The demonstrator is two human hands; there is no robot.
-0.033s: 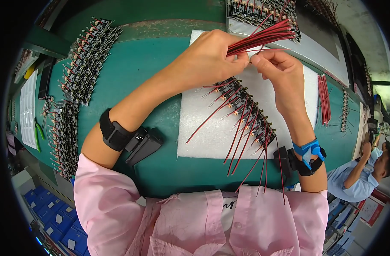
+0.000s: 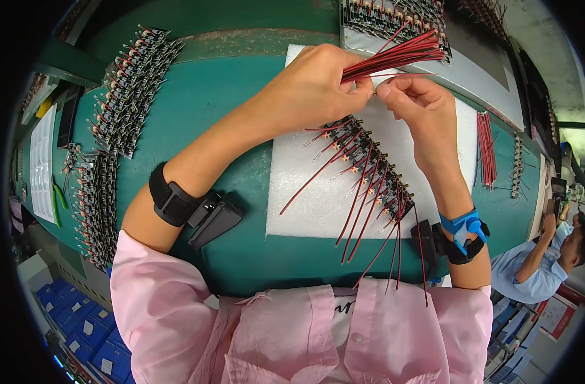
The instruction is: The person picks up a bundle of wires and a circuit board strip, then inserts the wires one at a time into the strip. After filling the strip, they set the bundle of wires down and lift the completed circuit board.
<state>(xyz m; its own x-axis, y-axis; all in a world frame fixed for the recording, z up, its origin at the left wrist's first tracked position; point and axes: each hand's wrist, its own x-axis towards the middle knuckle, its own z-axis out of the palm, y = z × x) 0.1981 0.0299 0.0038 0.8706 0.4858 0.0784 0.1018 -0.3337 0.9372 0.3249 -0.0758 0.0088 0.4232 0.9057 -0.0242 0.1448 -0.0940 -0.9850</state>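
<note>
My left hand [image 2: 321,86] is closed around a bundle of thin red and black wires [image 2: 401,54], whose far ends fan out to the right. Thumb and forefinger of my right hand [image 2: 423,109] pinch the end of a wire close to my left fingertips. That end is too small to make out well. Below both hands, a slanting row of small black circuit boards [image 2: 371,171] lies on a white foam sheet [image 2: 289,214]. Several red and black wires trail from the row toward me, some over the sheet's near edge.
More board rows [image 2: 135,89] lie on the green table [image 2: 228,83] at left, near green-handled pliers [image 2: 57,205] and a white tray [image 2: 43,163]. A spare wire bundle [image 2: 486,150] lies right of the foam. Boards fill a box [image 2: 401,16] at the back. A co-worker [image 2: 542,262] sits at far right.
</note>
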